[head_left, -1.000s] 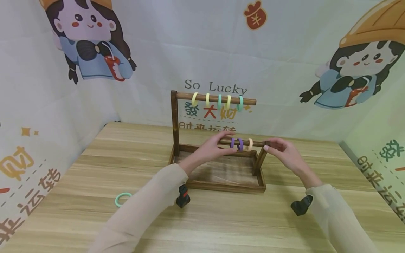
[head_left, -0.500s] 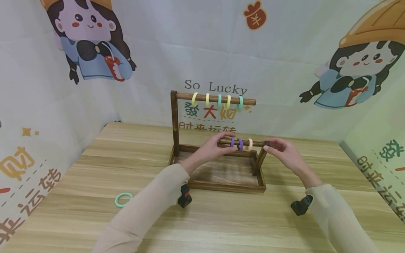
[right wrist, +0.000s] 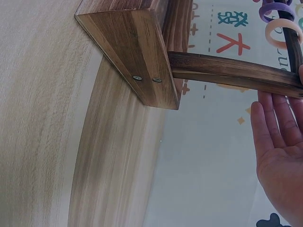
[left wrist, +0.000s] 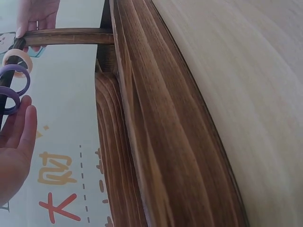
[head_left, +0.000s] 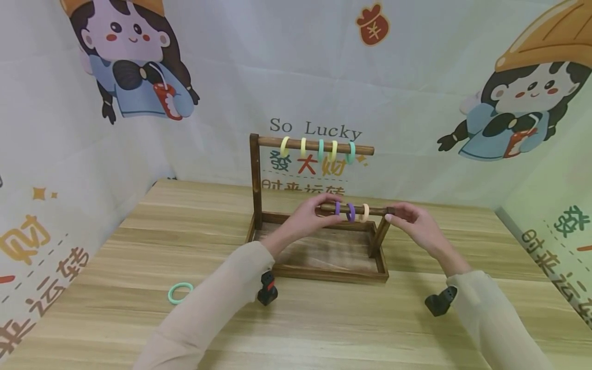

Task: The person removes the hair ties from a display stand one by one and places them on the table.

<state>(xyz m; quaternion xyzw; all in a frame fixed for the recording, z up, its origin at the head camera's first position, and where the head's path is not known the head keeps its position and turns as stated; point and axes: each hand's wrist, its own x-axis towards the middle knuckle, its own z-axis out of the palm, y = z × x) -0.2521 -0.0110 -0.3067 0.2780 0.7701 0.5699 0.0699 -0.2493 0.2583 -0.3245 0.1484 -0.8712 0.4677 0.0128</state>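
Observation:
A dark wooden rack with two bars stands on the table. Its lower bar [head_left: 379,210] carries two purple rings and a peach ring [head_left: 366,212]. My left hand [head_left: 307,216] pinches the leftmost purple ring [head_left: 337,208] between thumb and fingers, near the bar's free end. Beside it hangs the other purple ring [head_left: 351,212]; both also show in the left wrist view, with the left hand [left wrist: 14,156] below. At the post's top, my right hand [head_left: 418,223] grips the bar's end with thumb and fingers. The right wrist view shows that hand's palm [right wrist: 284,161].
Several yellow and green rings hang on the upper bar [head_left: 365,149] above my hands. The rack's tray [head_left: 324,274] lies under both bars. A loose green ring [head_left: 170,295] rests on the table [head_left: 115,288], beside my left sleeve [head_left: 222,293]. A printed cloth [head_left: 222,154] hangs behind.
The leftmost purple ring has slid slightly left along the lower bar with my left hand, widening its gap from the second purple ring. My right hand has stayed in place.

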